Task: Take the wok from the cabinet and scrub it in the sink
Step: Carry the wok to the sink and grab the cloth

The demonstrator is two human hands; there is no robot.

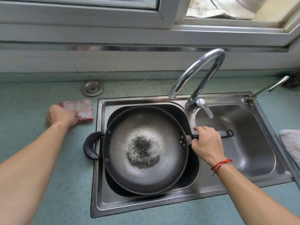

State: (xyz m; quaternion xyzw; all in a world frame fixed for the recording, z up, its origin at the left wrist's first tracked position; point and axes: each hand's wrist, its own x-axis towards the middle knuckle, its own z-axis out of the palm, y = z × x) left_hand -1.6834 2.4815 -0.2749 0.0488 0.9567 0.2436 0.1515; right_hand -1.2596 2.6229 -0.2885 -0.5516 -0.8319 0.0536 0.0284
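Your right hand (207, 143) is clamped on the wok (144, 150) handle in the sink (243, 177); your left hand (60, 116), arm outstretched, grips the dishcloth (84, 108) on the counter (48, 159)

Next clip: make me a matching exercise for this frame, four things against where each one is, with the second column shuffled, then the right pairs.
Things:
1. wok
2. cloth
3. drain plug
4. faucet

Places:
A. on the counter near the back wall, left of the sink
B. under the left hand on the counter
C. in the left basin, long handle held by the right hand
D. at the back of the sink, between the two basins

Pairs: 1-C, 2-B, 3-A, 4-D
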